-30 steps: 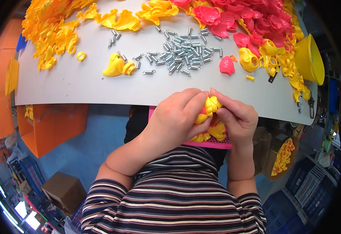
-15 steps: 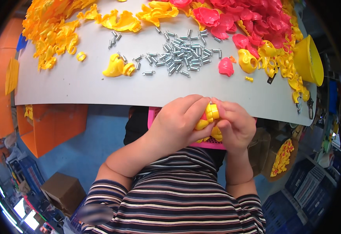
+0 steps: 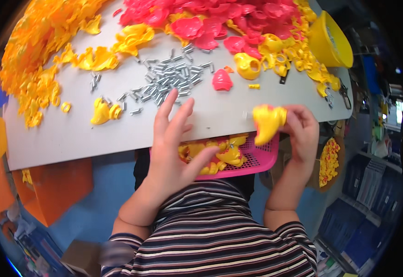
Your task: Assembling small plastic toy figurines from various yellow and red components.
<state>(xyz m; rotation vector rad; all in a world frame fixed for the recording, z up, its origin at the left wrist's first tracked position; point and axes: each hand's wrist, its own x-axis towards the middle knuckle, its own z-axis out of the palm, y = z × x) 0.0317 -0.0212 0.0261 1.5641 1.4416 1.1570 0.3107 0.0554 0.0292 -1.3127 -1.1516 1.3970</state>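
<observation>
My right hand (image 3: 304, 134) pinches a yellow plastic figure part (image 3: 268, 123) by its ring-shaped end, above the table's front edge. A little red shows on its far side. My left hand (image 3: 167, 154) is held up with the fingers apart and nothing in it. Its fingertips come just short of a pile of small metal springs (image 3: 162, 85), as seen from above. Below both hands a pink basket (image 3: 267, 160) holds several yellow and red parts (image 3: 231, 154). Left of the springs lies another yellow part (image 3: 101, 113) with a ring-shaped end.
Yellow shells (image 3: 35, 60) are heaped on the table's left, with red shells (image 3: 201, 27) at the back. A red cup-shaped piece (image 3: 222, 80) and a yellow hollow piece (image 3: 246, 66) lie right of the springs. A yellow bucket (image 3: 333, 44) stands tilted at the far right.
My hands were together on the yellow part over the basket. They have parted: the left has let go and opened, the right has carried the part rightward. The view has shifted too.
</observation>
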